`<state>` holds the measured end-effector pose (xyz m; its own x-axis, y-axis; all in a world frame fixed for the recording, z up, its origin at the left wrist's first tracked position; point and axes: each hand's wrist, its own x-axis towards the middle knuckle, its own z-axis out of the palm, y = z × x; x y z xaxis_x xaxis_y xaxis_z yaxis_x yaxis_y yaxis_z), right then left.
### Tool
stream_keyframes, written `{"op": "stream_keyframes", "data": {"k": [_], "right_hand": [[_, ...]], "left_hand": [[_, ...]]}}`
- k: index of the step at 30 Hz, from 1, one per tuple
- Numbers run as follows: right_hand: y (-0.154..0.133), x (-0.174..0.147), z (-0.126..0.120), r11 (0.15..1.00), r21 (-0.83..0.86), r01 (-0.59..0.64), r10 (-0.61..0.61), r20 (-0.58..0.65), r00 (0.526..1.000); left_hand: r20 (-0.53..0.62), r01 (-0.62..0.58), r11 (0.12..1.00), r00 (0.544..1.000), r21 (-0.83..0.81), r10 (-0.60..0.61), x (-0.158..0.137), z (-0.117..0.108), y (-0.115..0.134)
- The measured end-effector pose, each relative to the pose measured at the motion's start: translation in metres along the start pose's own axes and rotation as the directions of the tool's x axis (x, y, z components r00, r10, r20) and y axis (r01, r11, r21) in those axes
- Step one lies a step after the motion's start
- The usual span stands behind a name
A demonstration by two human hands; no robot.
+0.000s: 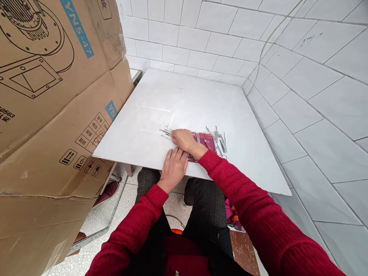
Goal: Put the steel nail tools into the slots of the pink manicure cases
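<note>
A small red manicure case (207, 141) lies open on the white table, partly hidden by my right hand and forearm. My right hand (183, 139) reaches across to the case's left side with its fingers curled closed; what they hold, if anything, is hidden. Beside its knuckles are several thin metal manicure tools (165, 132) on the tabletop. My left hand (174, 164) rests with fingers stretched out against the near left edge of the case, below my right hand. Nail clippers (223, 145) and scissor-like metal tools (216, 132) lie at the case's right side.
The white tabletop (230, 107) meets tiled walls at the back and right. Large cardboard boxes (57, 134) stand close on the left. A pale cable (266, 42) hangs down the corner. My knees (205, 195) are under the table's front edge.
</note>
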<state>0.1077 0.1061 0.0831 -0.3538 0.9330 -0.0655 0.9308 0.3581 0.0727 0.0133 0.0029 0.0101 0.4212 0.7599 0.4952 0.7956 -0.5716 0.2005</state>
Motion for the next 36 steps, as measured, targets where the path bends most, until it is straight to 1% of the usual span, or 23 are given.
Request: {"op": "stream_keyframes", "data": {"k": [4, 9, 13, 17, 19, 21, 24, 27, 33, 36], "right_hand": [[-0.002, -0.003, -0.004, 1.000, 0.011, -0.004, 0.004, 0.008, 1.000], [0.000, -0.003, -0.001, 0.999, 0.022, -0.029, 0.029, -0.001, 1.000], [0.004, -0.003, 0.003, 0.995, 0.080, -0.065, 0.067, -0.028, 0.997], [0.007, -0.002, 0.003, 0.982, 0.149, -0.119, 0.133, -0.086, 0.987], [0.009, 0.000, 0.002, 0.980, 0.144, -0.138, 0.154, -0.109, 0.982], [0.010, 0.002, 0.002, 0.982, 0.122, -0.144, 0.157, -0.103, 0.982], [0.011, 0.004, 0.003, 0.984, 0.105, -0.140, 0.149, -0.078, 0.986], [0.010, 0.004, 0.004, 0.985, 0.122, -0.124, 0.135, -0.082, 0.988], [0.010, 0.000, 0.010, 0.978, 0.182, -0.099, 0.124, -0.132, 0.983], [0.009, -0.002, 0.013, 0.978, 0.203, -0.050, 0.084, -0.164, 0.983]], "left_hand": [[-0.007, -0.001, 1.000, 1.000, 0.003, 0.001, 0.000, 0.001, 0.000], [-0.001, 0.003, 1.000, 1.000, 0.001, -0.003, 0.000, 0.000, 0.001], [-0.004, 0.002, 1.000, 1.000, -0.004, -0.002, 0.000, 0.000, 0.001], [-0.007, 0.001, 1.000, 1.000, 0.005, -0.001, -0.001, 0.000, 0.001], [-0.005, -0.002, 1.000, 1.000, 0.007, 0.002, -0.001, -0.001, 0.001], [-0.002, -0.002, 1.000, 1.000, 0.012, 0.002, -0.001, -0.001, 0.001], [0.001, -0.002, 1.000, 1.000, 0.017, 0.002, -0.001, -0.001, 0.001], [0.007, -0.001, 1.000, 1.000, 0.011, 0.000, -0.001, -0.001, 0.001], [0.003, -0.001, 1.000, 1.000, 0.005, 0.001, 0.000, -0.001, 0.002], [-0.001, -0.004, 1.000, 1.000, 0.007, 0.004, 0.000, -0.001, 0.001]]}}
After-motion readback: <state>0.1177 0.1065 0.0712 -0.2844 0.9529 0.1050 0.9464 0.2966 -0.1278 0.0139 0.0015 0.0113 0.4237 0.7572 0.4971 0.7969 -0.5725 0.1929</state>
